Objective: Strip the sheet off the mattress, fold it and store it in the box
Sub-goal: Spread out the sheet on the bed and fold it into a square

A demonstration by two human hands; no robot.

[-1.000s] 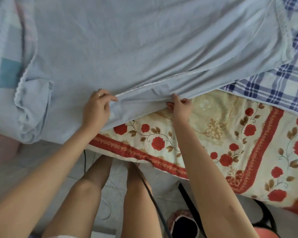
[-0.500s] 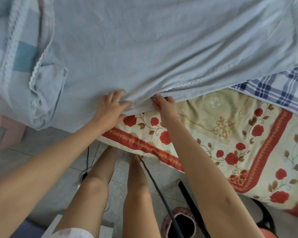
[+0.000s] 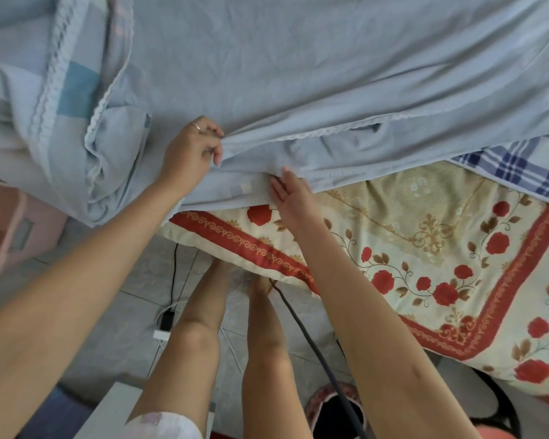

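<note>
Stripping is the step in hand: the sheet (image 3: pixel 298 74) covers the far part of the mattress (image 3: pixel 425 242), and its lace-trimmed hem lies short of the near edge, so the floral near-right corner is bare. My left hand (image 3: pixel 189 150) is clenched on a bunch of sheet close to the near edge. My right hand (image 3: pixel 290 193) lies just beside it with fingers straight, tips at the hem, grasping nothing. Next move, as I judge it: close the right fingers on the hem, then draw both hands toward me to free the cloth for folding. At the left edge the sheet hangs bunched over the side, above a pink bin (image 3: pixel 13 229), possibly the box. A checked cloth (image 3: pixel 520 166) shows under the sheet at the right edge; leave it. Room to step back is limited: a cable (image 3: pixel 314 350) crosses the floor by my feet.
</note>
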